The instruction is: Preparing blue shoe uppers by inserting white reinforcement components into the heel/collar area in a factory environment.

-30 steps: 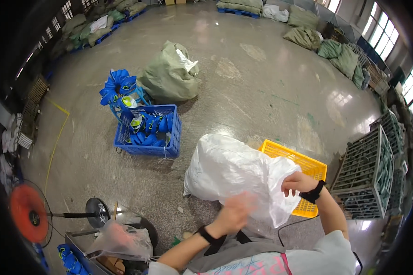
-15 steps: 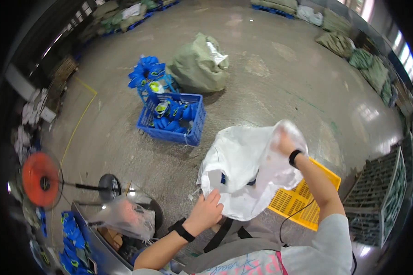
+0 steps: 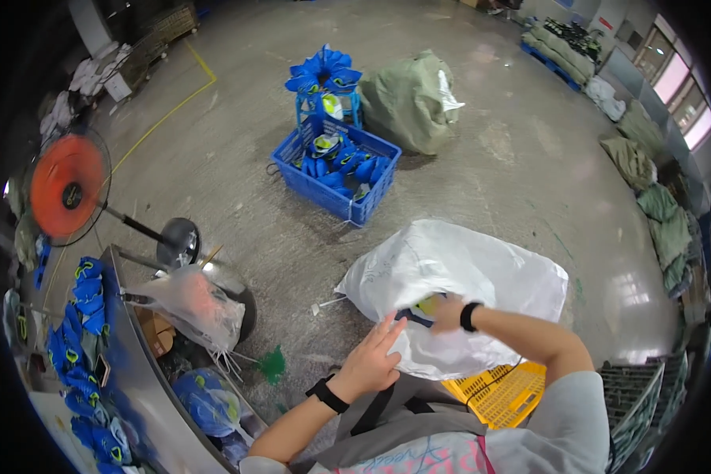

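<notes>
A large white woven sack (image 3: 502,276) lies before me on the floor, its mouth facing me. My left hand (image 3: 369,362) is at the near left edge of that mouth, fingers closed on the rim. Inside the opening, something dark blue (image 3: 415,317) with yellow-green beside it shows in part; the rest is hidden by the sack and my hand. My right hand (image 3: 449,313) reaches into the mouth next to it, blurred by motion, so whether it grips anything is unclear.
Ahead stands a blue crate (image 3: 324,192) of blue shoe-like pieces, with a green sack (image 3: 411,103) behind. A yellow crate (image 3: 505,395) lies under the white sack's near side. To my left are an orange fan (image 3: 69,186) and a metal table (image 3: 146,379) bearing more blue pieces.
My right hand has come down from the sack's raised far edge into its mouth. The sack has spread out to the right, and the dark blue and yellow-green thing now shows. My view has shifted left.
</notes>
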Motion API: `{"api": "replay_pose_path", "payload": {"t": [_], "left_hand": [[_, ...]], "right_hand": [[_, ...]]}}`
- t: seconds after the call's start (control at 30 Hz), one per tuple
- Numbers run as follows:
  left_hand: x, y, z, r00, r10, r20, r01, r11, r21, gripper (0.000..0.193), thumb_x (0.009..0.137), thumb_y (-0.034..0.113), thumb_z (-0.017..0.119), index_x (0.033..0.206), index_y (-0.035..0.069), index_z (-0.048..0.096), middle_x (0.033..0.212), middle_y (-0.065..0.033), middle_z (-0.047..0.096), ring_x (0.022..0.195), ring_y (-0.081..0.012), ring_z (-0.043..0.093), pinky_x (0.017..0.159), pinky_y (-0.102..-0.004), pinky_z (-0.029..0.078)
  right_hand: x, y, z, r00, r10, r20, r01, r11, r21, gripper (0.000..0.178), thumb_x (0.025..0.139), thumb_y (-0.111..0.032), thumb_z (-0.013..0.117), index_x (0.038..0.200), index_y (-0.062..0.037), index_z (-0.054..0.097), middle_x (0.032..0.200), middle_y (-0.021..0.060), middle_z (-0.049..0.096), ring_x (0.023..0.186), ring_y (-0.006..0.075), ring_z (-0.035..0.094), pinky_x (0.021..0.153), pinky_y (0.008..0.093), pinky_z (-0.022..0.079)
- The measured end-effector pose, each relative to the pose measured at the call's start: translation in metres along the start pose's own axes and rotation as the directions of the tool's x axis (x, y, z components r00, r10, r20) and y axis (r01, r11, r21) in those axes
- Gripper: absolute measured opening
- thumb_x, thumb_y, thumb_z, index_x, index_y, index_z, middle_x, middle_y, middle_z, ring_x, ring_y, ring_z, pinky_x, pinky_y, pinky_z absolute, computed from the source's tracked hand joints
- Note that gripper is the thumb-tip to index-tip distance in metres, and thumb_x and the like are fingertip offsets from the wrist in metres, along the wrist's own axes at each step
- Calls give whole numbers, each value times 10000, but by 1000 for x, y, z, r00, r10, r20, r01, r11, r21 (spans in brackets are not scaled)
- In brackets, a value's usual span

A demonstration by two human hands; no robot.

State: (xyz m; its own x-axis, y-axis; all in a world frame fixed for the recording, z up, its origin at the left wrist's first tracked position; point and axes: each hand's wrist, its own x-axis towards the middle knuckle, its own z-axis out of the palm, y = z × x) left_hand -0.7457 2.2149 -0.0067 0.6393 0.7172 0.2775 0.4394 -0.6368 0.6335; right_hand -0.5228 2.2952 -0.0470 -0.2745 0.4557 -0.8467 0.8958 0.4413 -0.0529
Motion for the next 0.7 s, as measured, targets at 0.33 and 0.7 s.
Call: {"api": "replay_pose_path", "payload": {"t": [0.33,0.7], "left_hand": [[50,-15,-10,973,-218,-80,230,951,208,78,568,70,587,580,44,515,1294,-169,416,1251,-397,283,957,-497,282],[23,-16,45,893,-362,-268,377,926,3,202,813,289,532,785,90,542,1233,-226,417,1078,-362,380,854,-457,334]], "right_hand": [[139,95,-81,990,94,-102,-114,970,-216,398,788,-223,500,1152,-70,553,1168,113,553,1071,279,529,893,438,392],[346,-80,35,846,-526,-93,485,829,-277,450,775,-292,490,1167,-81,553,1248,120,495,1120,302,492,946,429,361]]}}
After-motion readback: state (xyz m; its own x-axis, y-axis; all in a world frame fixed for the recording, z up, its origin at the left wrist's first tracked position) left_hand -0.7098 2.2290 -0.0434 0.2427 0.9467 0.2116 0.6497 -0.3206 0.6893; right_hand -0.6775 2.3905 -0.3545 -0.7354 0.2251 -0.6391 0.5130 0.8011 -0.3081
